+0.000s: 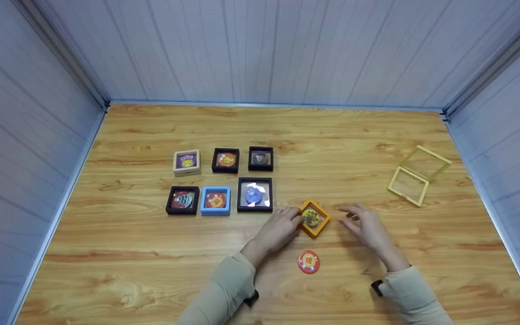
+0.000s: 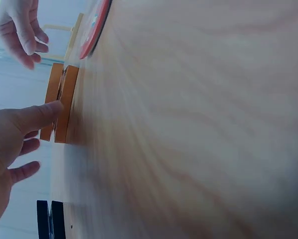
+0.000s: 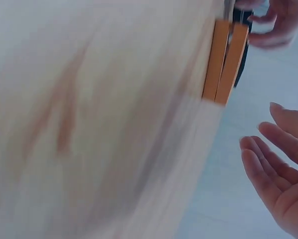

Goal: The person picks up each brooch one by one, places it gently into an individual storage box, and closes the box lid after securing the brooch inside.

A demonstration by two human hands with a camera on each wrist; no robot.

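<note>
An orange display frame (image 1: 314,218), turned corner-on, holds a round yellow piece with a dark pattern behind its clear window. My left hand (image 1: 280,228) grips it at the left corner; in the left wrist view the thumb lies against the frame's side (image 2: 69,104). My right hand (image 1: 368,228) hovers to the right of the frame, apart from it, with relaxed fingers and nothing in them. Just below the frame, a round red disc (image 1: 308,262) with a gold centre lies flat on the wooden table (image 1: 151,271).
Several closed display frames stand in two rows at left: a cream one (image 1: 187,170), black ones such as the large one (image 1: 254,208), and a light blue one (image 1: 215,211). An opened pale yellow frame (image 1: 408,198) lies at right. Panel walls (image 1: 260,54) enclose the table.
</note>
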